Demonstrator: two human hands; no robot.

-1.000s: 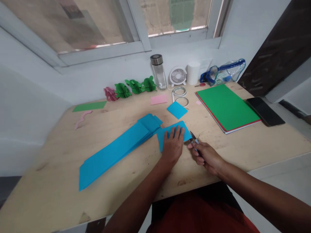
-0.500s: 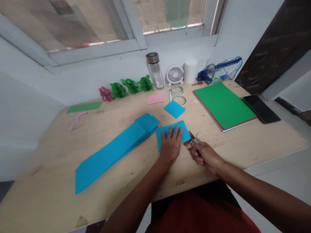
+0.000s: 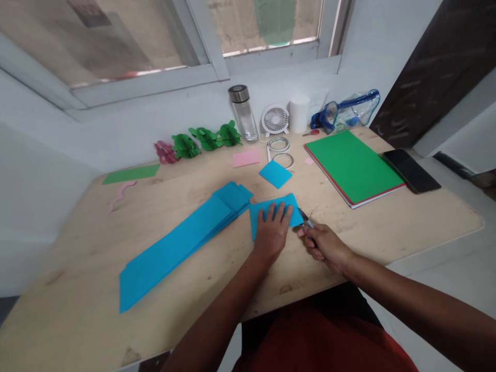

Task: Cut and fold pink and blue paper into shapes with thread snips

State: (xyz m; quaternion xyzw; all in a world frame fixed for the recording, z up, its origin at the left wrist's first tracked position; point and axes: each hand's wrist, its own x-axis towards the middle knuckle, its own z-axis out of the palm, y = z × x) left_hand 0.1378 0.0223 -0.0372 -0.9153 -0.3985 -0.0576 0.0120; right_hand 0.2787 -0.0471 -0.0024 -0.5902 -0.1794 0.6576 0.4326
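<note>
My left hand [image 3: 272, 231] lies with fingers spread on a blue paper piece [image 3: 293, 210], pressing it to the wooden table. At the right edge of that piece, my right hand [image 3: 325, 247] is closed around the handles of a pair of scissors [image 3: 306, 218]. The scissor blades are at the paper's right corner; how far they reach over it is hard to see. A smaller blue square [image 3: 275, 174] lies just behind. Long blue strips [image 3: 174, 245] are stacked to the left of my left hand.
Green sheets [image 3: 354, 165] and a phone [image 3: 412, 170] lie at the right. Along the wall stand a bottle [image 3: 245, 119], small fan [image 3: 275, 120], white roll [image 3: 299, 114], clear pouch [image 3: 349, 111] and green paper shapes [image 3: 207, 138]. Tape rolls [image 3: 283, 160] and pink paper [image 3: 246, 158] lie before them.
The scissors have moved slightly toward the blue paper, their blades now meeting its right edge. My left hand stays on the paper. The whole view has shifted a little.
</note>
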